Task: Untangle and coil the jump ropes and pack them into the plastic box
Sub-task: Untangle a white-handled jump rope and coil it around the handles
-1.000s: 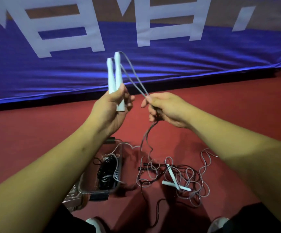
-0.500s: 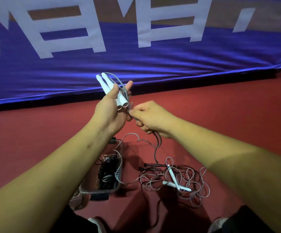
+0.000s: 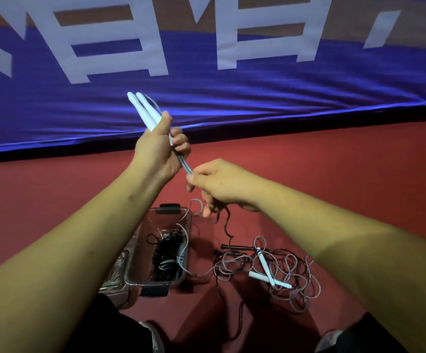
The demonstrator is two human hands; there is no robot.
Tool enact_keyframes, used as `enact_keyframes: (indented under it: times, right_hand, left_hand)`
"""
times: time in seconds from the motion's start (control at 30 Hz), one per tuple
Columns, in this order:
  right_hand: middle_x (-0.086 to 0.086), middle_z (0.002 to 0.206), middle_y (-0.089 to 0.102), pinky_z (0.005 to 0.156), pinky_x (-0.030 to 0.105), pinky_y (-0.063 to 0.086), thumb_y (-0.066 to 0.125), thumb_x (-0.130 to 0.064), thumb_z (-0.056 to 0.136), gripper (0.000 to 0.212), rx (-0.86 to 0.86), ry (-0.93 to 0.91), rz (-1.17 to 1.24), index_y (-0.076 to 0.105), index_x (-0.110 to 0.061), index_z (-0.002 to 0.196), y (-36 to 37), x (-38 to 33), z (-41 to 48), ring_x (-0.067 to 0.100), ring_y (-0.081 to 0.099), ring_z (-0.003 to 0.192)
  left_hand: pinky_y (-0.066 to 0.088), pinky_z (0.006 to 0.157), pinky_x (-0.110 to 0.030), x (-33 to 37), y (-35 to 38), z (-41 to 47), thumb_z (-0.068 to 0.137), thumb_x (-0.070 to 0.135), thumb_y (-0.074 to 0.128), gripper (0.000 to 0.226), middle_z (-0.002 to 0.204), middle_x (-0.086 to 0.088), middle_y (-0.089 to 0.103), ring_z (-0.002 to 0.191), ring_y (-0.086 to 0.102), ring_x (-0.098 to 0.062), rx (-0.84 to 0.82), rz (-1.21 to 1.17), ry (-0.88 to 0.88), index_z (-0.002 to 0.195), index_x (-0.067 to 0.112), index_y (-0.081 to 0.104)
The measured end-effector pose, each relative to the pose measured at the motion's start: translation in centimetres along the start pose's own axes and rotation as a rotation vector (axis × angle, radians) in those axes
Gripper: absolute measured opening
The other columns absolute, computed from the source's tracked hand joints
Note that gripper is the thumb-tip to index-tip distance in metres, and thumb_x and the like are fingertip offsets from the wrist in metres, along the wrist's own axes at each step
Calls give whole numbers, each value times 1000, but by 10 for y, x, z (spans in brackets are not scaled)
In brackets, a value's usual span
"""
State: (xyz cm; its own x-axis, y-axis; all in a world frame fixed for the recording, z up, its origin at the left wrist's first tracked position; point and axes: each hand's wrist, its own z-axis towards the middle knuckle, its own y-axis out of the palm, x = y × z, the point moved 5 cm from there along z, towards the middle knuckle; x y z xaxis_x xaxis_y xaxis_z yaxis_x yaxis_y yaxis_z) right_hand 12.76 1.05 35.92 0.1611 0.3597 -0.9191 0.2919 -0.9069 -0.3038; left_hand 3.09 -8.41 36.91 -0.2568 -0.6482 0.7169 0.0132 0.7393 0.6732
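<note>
Over red floor [image 3: 334, 174], left grip [image 3: 158, 151] clasps white handles [image 3: 143, 110], right grip [image 3: 219, 184] pinches rope [image 3: 185, 165].

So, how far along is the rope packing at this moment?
Done: one black rope lies coiled in the plastic box. In hand: the left hand grips two white handles, and the right hand pinches their grey cord. Left: the tangle on the floor.
</note>
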Motion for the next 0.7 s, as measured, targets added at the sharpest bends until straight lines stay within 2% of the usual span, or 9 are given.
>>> enact_keyframes:
  times: [0.13, 0.27, 0.33, 0.4, 0.47, 0.57, 0.63, 0.7]
  right_hand:
    - [3, 54, 37, 43, 20, 26, 52, -10, 94, 10, -45, 27, -38, 61, -5, 92, -5, -4, -2, 10, 32, 35]
    - [-3, 47, 34, 44, 23, 32, 49, -10, 97, 15, -129, 46, -64, 62, -5, 89, -21, -1, -10, 14, 37, 37]
    - [-3, 49, 33, 45, 24, 35, 52, -12, 97, 17, -110, -3, -110, 64, -6, 87, -34, -1, -13, 15, 39, 38]
    - [0, 50, 33, 44, 23, 33, 55, -12, 96, 17, -92, -43, -125, 67, -3, 88, -46, -4, -15, 14, 36, 40]
    - [2, 50, 36, 42, 22, 32, 57, -9, 94, 16, -92, -51, -120, 67, 3, 91, -54, -4, -16, 13, 34, 42]
    - [4, 49, 40, 45, 24, 39, 61, -7, 91, 12, -74, -72, -135, 69, 1, 89, -64, -5, -17, 17, 46, 42]
    - [3, 47, 42, 50, 25, 43, 64, -10, 90, 11, 9, -116, -183, 71, -2, 85, -75, -6, -15, 18, 53, 44]
    - [-7, 41, 44, 46, 18, 38, 67, -17, 89, 15, 131, -169, -335, 73, -6, 81, -91, -5, -15, 7, 45, 40]
  left_hand:
    - [27, 37, -16, 5, -14, 8, 102, 11, 48, 23, 51, 3, 35, 37, 31, -5, 52, 175, 69, 85, 20, 37]
    - [30, 39, -17, 11, -31, 13, 100, 8, 52, 22, 54, 1, 35, 38, 34, -7, 134, 382, 100, 89, 19, 36]
    - [34, 40, -17, 10, -38, 14, 99, 9, 54, 22, 58, -1, 36, 37, 38, -9, 144, 493, 45, 90, 19, 37]
    - [43, 41, -20, 4, -40, 13, 98, 11, 56, 16, 59, -3, 40, 37, 43, -10, 130, 722, 23, 93, 17, 42]
    - [51, 44, -25, 1, -37, 13, 97, 13, 59, 14, 61, -6, 45, 40, 44, -11, 137, 930, 73, 100, 13, 45]
    - [49, 41, -28, 3, -35, 13, 94, 16, 60, 19, 72, -11, 54, 51, 51, -21, 157, 1339, 192, 106, 11, 47]
    - [44, 39, -28, -6, -39, 12, 94, 16, 60, 18, 73, -13, 55, 46, 51, -23, 87, 1464, 74, 106, 12, 47]
    - [34, 35, -20, -23, -42, 6, 98, 16, 56, 13, 64, -11, 49, 37, 42, -14, -61, 1407, -167, 103, 13, 45]
